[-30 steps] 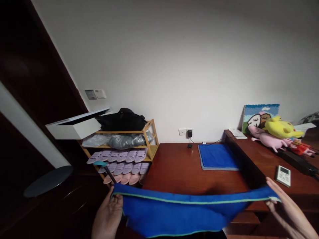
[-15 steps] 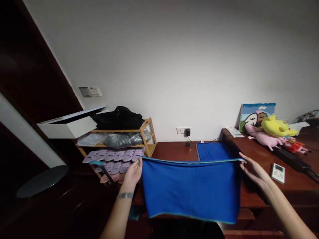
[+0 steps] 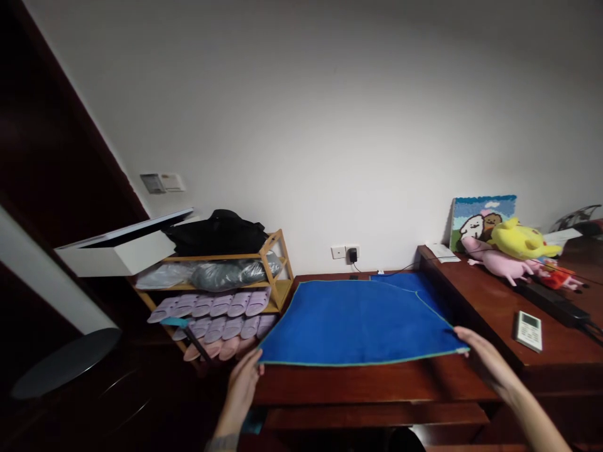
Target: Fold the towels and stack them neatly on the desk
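A blue towel with a green edge (image 3: 358, 323) lies spread flat on the reddish-brown wooden desk (image 3: 372, 383). My left hand (image 3: 242, 392) is at its near left corner, and the fingertips seem to pinch it. At the near right corner, my right hand (image 3: 485, 361) grips the edge between fingers and thumb. Under the towel's far right part, a second blue mat (image 3: 405, 282) shows only as a strip. The rest of that mat is hidden.
To the left stands a wooden shoe rack (image 3: 277, 282) with lilac slippers, a black bag and a white box on top. A raised desk shelf (image 3: 471, 295) on the right holds plush toys (image 3: 518, 248) and a white remote (image 3: 527, 331). A dark round stool (image 3: 66, 363) is at far left.
The towel has come down from hanging in the air and now lies flat on the desk, over most of the blue mat. Both hands have dropped toward the desk's near edge.
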Available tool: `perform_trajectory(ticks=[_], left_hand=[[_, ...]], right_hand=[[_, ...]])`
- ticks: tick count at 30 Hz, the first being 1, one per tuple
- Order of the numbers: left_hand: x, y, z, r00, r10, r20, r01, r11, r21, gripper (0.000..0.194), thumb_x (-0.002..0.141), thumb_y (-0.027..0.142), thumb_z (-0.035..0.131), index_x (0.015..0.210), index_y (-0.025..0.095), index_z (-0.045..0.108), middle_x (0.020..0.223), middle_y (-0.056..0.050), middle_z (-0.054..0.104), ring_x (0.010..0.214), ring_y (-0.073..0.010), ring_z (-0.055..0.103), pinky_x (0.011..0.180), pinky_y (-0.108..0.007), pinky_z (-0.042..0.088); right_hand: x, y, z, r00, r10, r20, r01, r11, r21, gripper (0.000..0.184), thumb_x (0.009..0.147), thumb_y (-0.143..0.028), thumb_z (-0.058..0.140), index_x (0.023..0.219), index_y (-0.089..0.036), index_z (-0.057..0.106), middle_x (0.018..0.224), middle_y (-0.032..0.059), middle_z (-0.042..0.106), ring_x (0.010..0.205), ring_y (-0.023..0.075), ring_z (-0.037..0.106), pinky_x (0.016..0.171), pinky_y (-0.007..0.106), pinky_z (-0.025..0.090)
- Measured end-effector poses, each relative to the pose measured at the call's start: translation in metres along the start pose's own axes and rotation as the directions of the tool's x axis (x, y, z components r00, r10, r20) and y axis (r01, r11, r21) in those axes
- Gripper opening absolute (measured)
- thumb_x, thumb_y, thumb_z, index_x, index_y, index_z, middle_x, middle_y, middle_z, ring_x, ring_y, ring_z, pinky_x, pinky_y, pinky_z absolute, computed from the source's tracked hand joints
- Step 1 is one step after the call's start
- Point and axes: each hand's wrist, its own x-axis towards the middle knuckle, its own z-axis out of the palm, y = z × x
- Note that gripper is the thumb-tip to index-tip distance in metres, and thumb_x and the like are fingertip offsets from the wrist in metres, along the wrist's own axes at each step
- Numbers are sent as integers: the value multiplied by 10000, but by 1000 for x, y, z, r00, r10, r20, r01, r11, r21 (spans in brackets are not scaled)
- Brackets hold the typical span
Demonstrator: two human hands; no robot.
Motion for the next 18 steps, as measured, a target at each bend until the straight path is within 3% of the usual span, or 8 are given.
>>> perform_trajectory(ticks=[3,6,9,13,16,18], left_hand=[[-13,-65,-24,999,-30,-18,33,961,273,588,376,542,906,760,142,712,486,21,573,405,-137,517,392,-245,385],[-23,-100,-41,998,-25,-55,46,907,419,731,277,759,802,704,180,674,376,44,476,330,-171,469,347,-262,313],[-24,-110,-60,998,-7,-58,34,873,487,830,281,890,698,754,207,675,360,47,476,331,-183,466,360,-273,331],[-20,-111,-83,998,67,-7,-49,801,597,958,422,975,595,945,180,707,408,37,526,400,-206,528,422,-300,393],[-21,-116,-91,997,79,21,-73,747,661,1007,489,994,520,1029,163,696,420,46,517,420,-230,556,441,-327,419],[-22,-121,-95,992,128,1,-85,652,754,944,552,976,451,1015,193,703,452,30,556,446,-257,603,462,-352,464]], right_hand=[[-9,76,4,996,41,-75,-52,987,-149,467,453,-587,840,758,-235,802,843,58,785,705,233,688,596,314,547],[-15,122,5,989,31,-146,-64,972,-227,422,382,-621,759,581,-249,741,628,50,724,625,302,684,605,426,563],[-20,134,-1,988,22,-153,-64,960,-272,406,411,-633,717,598,-274,750,567,22,687,521,291,637,563,453,557],[-28,133,-17,992,18,-124,-55,953,-299,393,438,-602,734,669,-287,779,567,-2,668,484,257,603,520,423,549],[-32,136,-24,995,5,-104,-44,925,-378,360,437,-616,688,607,-303,739,581,16,685,567,325,675,551,463,568],[-37,129,-23,994,-17,-111,-39,877,-479,324,418,-615,658,545,-320,697,607,40,717,691,392,729,633,495,590]])
